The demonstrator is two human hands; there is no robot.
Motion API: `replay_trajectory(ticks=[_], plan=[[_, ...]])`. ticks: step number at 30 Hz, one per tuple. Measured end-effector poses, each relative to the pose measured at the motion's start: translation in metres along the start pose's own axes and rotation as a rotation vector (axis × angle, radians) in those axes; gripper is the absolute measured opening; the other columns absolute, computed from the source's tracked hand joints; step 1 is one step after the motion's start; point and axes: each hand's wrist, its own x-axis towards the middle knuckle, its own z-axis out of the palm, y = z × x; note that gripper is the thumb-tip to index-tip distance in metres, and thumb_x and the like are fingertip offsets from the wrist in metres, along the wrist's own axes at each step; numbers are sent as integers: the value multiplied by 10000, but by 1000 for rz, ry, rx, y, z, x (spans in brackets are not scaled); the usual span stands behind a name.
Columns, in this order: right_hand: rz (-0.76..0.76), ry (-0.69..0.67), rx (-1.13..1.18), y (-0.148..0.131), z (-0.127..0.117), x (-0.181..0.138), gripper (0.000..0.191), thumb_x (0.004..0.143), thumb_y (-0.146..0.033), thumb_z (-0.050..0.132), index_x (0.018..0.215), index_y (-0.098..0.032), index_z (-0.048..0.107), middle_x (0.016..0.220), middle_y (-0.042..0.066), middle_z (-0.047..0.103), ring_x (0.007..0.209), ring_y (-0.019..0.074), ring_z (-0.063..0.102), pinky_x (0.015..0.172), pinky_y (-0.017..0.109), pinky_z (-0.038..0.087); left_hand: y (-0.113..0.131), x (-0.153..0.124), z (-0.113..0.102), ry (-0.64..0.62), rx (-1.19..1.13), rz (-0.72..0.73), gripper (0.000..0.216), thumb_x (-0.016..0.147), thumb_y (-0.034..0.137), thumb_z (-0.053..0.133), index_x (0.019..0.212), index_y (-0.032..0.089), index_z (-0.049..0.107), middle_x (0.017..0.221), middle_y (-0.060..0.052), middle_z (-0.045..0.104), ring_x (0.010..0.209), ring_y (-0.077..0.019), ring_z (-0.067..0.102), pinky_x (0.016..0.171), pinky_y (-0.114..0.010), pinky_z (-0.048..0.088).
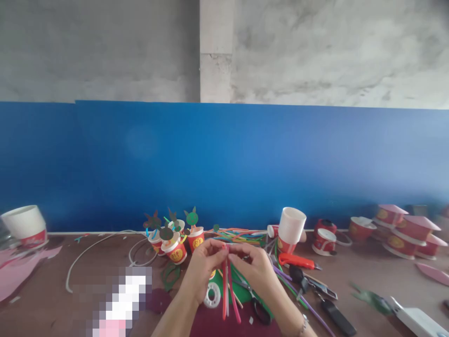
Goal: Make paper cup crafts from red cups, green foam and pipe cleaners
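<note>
My left hand (pixel 206 264) and my right hand (pixel 255 269) meet in the middle, fingers pinched together. Between them they hold the upper ends of a few thin pink and red straws (pixel 224 295), which hang down; my fingers cover where they join. Below the left hand lies a white tape roll (pixel 212 295). A pair of scissors with black handles (pixel 261 311) rests below the right hand, partly hidden by it. Green paper (pixel 218 280) and dark red paper (pixel 210 323) lie under the hands.
Paper cups with green animal cutouts (pixel 175 252) stand left of the hands. Several coloured straws (pixel 242 234) lie behind. To the right are a white cup stack (pixel 292 224), an orange cutter (pixel 296 261), a black-handled tool (pixel 337 317) and pink-topped cups (pixel 414 229).
</note>
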Motion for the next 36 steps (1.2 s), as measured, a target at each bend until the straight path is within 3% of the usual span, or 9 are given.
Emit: replay_trajectory(ticks=[7, 12, 18, 22, 27, 30, 36], plan=[[109, -76, 241, 7, 7, 0, 112, 641, -234, 674, 698, -142, 702, 612, 11, 657, 547, 122, 517, 536, 239, 386, 0, 1, -3, -101, -26, -135, 353, 489, 303, 871, 691, 143, 631, 702, 10, 611, 612, -90, 540, 592, -217, 418], [136, -80, 431, 9, 0, 4, 163, 664, -289, 678, 720, -135, 671, 650, 16, 640, 605, 129, 538, 579, 243, 402, -4, 0, -1, -157, 69, -117, 437, 548, 349, 838, 900, 168, 652, 738, -2, 627, 662, -135, 580, 605, -241, 416], [63, -28, 240, 11, -6, 8, 241, 706, -372, 658, 676, -133, 652, 620, 18, 610, 595, 135, 509, 563, 249, 383, -10, 2, 3, -17, 335, 66, 355, 515, 371, 834, 588, 146, 569, 584, 21, 569, 571, -115, 529, 556, -225, 385], [26, 28, 130, 12, -5, 9, 284, 727, -389, 628, 594, -139, 612, 541, -3, 549, 533, 113, 440, 511, 239, 335, -12, 2, 6, -64, 396, 29, 361, 519, 413, 813, 603, 147, 584, 553, 15, 591, 537, -114, 526, 541, -230, 389], [103, 17, 278, 11, -5, 11, 349, 705, -485, 639, 659, -139, 630, 543, -19, 512, 503, 93, 382, 466, 222, 284, -17, 3, 3, -149, 341, -105, 439, 506, 507, 792, 671, 138, 622, 566, -25, 647, 571, -175, 608, 574, -276, 446], [81, -27, 240, 15, -6, 12, 351, 694, -476, 654, 600, -143, 598, 514, -37, 457, 496, 84, 347, 461, 219, 259, -22, 7, -1, -151, 335, -106, 446, 513, 517, 788, 687, 134, 639, 567, -26, 642, 593, -184, 615, 594, -287, 454], [37, 22, 123, 27, -6, 16, 320, 747, -417, 619, 573, -155, 559, 479, -63, 376, 472, 75, 303, 449, 222, 228, -23, 9, -5, -148, 454, -59, 376, 578, 469, 767, 709, 125, 689, 592, -19, 630, 526, -130, 534, 551, -253, 396]])
